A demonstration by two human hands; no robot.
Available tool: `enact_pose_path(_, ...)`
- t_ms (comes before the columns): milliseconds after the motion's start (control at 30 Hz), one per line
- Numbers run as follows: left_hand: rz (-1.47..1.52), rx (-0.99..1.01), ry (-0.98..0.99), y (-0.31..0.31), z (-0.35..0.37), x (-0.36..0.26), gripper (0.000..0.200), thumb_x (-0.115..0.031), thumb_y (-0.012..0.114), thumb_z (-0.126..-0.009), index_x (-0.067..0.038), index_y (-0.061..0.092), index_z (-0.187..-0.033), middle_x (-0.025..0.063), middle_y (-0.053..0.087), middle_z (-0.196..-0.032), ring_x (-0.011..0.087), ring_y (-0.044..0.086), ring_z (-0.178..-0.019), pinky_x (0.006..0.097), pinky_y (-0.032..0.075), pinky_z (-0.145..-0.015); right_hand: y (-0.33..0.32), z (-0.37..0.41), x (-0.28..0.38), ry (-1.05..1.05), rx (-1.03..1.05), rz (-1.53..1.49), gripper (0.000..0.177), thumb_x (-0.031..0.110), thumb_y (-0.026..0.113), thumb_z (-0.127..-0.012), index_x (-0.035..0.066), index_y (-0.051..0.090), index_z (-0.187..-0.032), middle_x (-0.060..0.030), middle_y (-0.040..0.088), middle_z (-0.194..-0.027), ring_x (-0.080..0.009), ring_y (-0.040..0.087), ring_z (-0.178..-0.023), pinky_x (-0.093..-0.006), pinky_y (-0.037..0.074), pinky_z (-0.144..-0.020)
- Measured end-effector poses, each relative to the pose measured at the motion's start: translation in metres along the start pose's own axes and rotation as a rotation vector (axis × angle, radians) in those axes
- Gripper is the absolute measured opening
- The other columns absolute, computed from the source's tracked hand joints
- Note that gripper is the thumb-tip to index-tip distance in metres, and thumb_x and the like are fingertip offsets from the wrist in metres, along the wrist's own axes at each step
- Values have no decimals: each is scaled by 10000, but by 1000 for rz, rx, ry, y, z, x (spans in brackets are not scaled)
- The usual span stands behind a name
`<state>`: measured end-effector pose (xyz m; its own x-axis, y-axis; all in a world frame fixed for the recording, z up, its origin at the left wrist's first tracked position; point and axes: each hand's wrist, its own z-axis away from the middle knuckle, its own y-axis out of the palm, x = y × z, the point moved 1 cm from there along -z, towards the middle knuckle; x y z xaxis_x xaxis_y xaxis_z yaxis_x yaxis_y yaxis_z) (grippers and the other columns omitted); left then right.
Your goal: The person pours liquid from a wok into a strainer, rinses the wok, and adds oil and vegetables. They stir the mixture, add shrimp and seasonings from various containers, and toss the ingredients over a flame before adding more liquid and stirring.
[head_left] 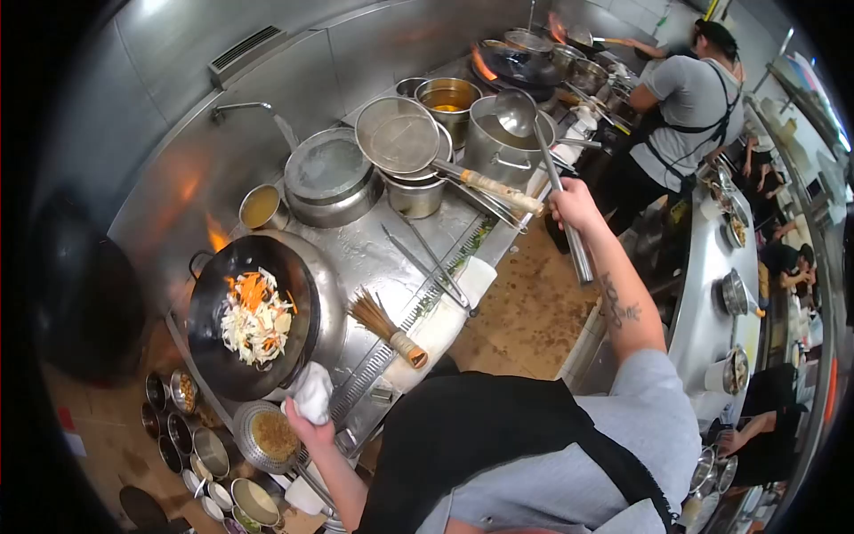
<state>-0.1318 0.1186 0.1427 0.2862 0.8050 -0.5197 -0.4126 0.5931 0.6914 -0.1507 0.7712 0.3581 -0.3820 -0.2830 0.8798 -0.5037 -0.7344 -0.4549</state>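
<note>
"What have the left fingers got?"

"The left hand (310, 431) clutches a white cloth (313, 393) at the near edge of the wok (212, 311). Shredded vegetables (256, 325) sit heaped inside, bare wall around them."

"Open room?"

"Past the brush (382, 325), a bare stretch of metal surface (356, 254)."

"The right hand (574, 205)?"

"Fingers wrapped round a ladle (549, 162), its bowl at the tall pot (487, 151)'s rim. Farther off, a co-worker (689, 98) stands."
</note>
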Motion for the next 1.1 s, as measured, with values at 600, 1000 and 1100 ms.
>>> enact_pose_path(600, 27, 32, 49, 24, 45, 20, 514, -335, 468, -972, 27, 472, -1335, 159, 566, -1316, 299, 572, -1187, 405, 450, -1035, -27, -134, 34, 390, 295, -1759, 191, -16, 464, -764, 32, 392, -593, -67, 423, -579, -182, 488, -490, -263, 508, -446)
enact_pose_path(1000, 63, 66, 49, 17, 39, 3, 468, -246, 490, -977, 54, 463, -1335, 173, 577, -1302, 296, 586, -1170, 401, 459, -1034, -44, -60, 109, 243, 453, -1656, 113, -67, 458, -754, -14, 379, -693, -92, 444, -712, -175, 490, -568, -245, 520, -496)
enact_pose_path(1100, 36, 69, 26, 22, 35, -1, 457, -245, 480, -979, 51, 475, -1326, 169, 588, -1289, 293, 593, -1160, 395, 465, -1027, -40, -25, 130, 262, 528, -1640, 87, -70, 453, -761, -20, 387, -733, -95, 435, -740, -165, 493, -606, -245, 530, -525)
